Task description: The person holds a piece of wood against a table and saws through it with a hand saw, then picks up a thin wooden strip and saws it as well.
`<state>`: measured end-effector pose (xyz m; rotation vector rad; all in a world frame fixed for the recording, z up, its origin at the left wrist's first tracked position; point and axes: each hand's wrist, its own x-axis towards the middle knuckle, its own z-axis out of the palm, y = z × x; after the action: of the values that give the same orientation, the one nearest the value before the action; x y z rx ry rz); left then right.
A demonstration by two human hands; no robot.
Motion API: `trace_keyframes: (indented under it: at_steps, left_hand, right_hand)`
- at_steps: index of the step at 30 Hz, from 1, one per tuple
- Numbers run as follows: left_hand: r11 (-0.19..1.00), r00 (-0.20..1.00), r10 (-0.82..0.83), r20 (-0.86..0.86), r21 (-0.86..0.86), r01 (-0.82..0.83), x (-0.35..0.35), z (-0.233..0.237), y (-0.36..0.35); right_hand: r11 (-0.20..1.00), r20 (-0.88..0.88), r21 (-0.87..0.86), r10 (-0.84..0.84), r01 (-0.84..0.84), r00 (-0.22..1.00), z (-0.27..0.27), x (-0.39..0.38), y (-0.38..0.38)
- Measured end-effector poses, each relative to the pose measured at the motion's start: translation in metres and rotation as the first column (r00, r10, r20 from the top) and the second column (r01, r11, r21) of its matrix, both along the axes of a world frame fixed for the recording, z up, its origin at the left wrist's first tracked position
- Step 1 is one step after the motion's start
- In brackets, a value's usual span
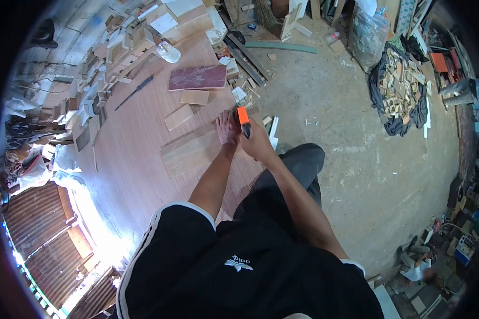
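My left hand (227, 127) lies flat with its fingers spread, pressed on the end of a pale wooden board (189, 154) on the workbench. Right beside it, my right hand (258, 141) is closed around an orange-and-black tool (243, 115). The tool's working end is hidden, so its exact kind cannot be made out. Two small wooden blocks, one nearer (179, 117) and one farther (195, 97), lie beyond the board. Past them rests a dark red, worn rectangular block (197, 77).
The wooden workbench (127, 143) holds a long thin dark tool (134, 92), a clear bottle (168, 52) and stacked wood pieces (127, 50). On the concrete floor (367, 175) to the right lies a dark sack of offcuts (402, 87). Another person (418, 268) is at the lower right.
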<state>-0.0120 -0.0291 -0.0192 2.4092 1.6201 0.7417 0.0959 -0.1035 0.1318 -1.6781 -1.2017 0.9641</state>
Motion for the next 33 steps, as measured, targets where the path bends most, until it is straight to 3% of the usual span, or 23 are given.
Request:
trace_keyframes:
  at_steps: [2,4,5,6,7,8,9,12,13,15,16,19,21,23,26,27,30,33]
  left_hand:
    - [1.000,0.998,0.005,-0.070,0.021,-0.004,-0.004,-0.001,0.010]
    - [0.996,1.000,-0.001,-0.026,-0.095,-0.002,-0.001,0.006,0.001]
    - [0.999,0.998,-0.049,-0.027,-0.017,0.049,-0.006,0.003,-0.001]
    - [0.999,0.999,-0.045,-0.020,0.008,0.045,-0.004,0.007,0.006]
    - [0.999,1.000,-0.023,0.000,-0.045,0.023,0.002,0.009,0.006]
    - [0.993,1.000,-0.002,0.015,-0.118,0.004,0.002,0.011,-0.002]
    - [0.978,0.993,-0.039,-0.113,-0.206,0.015,0.001,0.017,-0.002]
    - [0.978,0.996,-0.063,-0.058,-0.201,0.050,-0.003,0.017,-0.002]
    - [0.978,0.996,-0.062,-0.059,-0.203,0.049,-0.005,0.014,-0.004]
    - [0.984,0.998,-0.051,-0.021,-0.171,0.047,-0.006,0.006,-0.001]
    - [0.986,0.999,-0.043,-0.018,-0.162,0.040,-0.006,0.000,0.003]
    - [0.995,0.993,-0.050,-0.103,-0.086,0.041,-0.010,-0.010,0.002]
    - [0.994,0.996,-0.028,-0.083,-0.110,0.019,0.001,0.007,0.009]
    - [0.981,0.997,-0.007,-0.074,-0.193,-0.007,0.000,0.023,-0.004]
    - [0.988,0.997,-0.052,-0.066,-0.150,0.041,0.002,0.032,-0.004]
    - [0.988,0.997,-0.045,-0.069,-0.152,0.035,0.002,0.027,-0.004]
    - [0.989,1.000,-0.017,-0.005,-0.149,0.016,0.000,0.010,-0.001]
    - [0.995,0.994,-0.057,-0.097,-0.086,0.049,-0.001,0.024,-0.003]
  right_hand:
    - [0.999,0.044,0.003,-0.033,0.033,0.998,-0.001,-0.003,0.013]
    - [0.999,-0.020,-0.015,-0.035,0.035,0.999,0.005,-0.002,-0.004]
    - [0.999,-0.007,0.033,-0.038,0.038,0.999,0.010,-0.004,-0.016]
    - [0.998,-0.017,0.041,-0.042,0.043,0.999,0.046,-0.004,-0.029]
    - [0.986,-0.120,-0.164,0.002,-0.022,0.993,0.085,0.000,-0.044]
    - [0.990,-0.144,-0.144,-0.006,-0.015,0.990,0.111,0.002,-0.060]
    - [0.993,-0.161,-0.121,-0.008,-0.011,0.987,0.123,0.004,-0.067]
    - [0.996,-0.053,-0.090,0.011,-0.016,0.999,0.086,0.008,-0.059]
    - [0.994,-0.116,-0.110,-0.009,-0.004,0.993,0.078,0.010,-0.040]
    - [0.943,-0.188,-0.328,-0.009,-0.054,0.982,0.062,0.011,0.004]
    - [0.945,-0.185,-0.321,0.000,-0.060,0.983,0.049,0.006,0.010]
    - [0.996,0.021,-0.082,-0.028,0.029,0.999,0.020,-0.006,0.001]
    - [0.998,-0.057,-0.060,0.010,-0.013,0.998,0.064,0.001,-0.025]
    - [0.963,-0.183,-0.263,0.014,-0.063,0.983,0.128,0.006,-0.053]
    - [0.984,-0.189,-0.174,-0.004,-0.029,0.982,0.133,0.006,-0.076]
    - [0.999,-0.104,-0.037,-0.042,0.038,0.994,0.106,0.001,-0.072]
    - [0.999,-0.067,-0.049,-0.020,0.017,0.998,0.029,-0.001,-0.027]
    - [1.000,-0.028,0.022,-0.021,0.021,0.999,0.018,-0.006,-0.020]
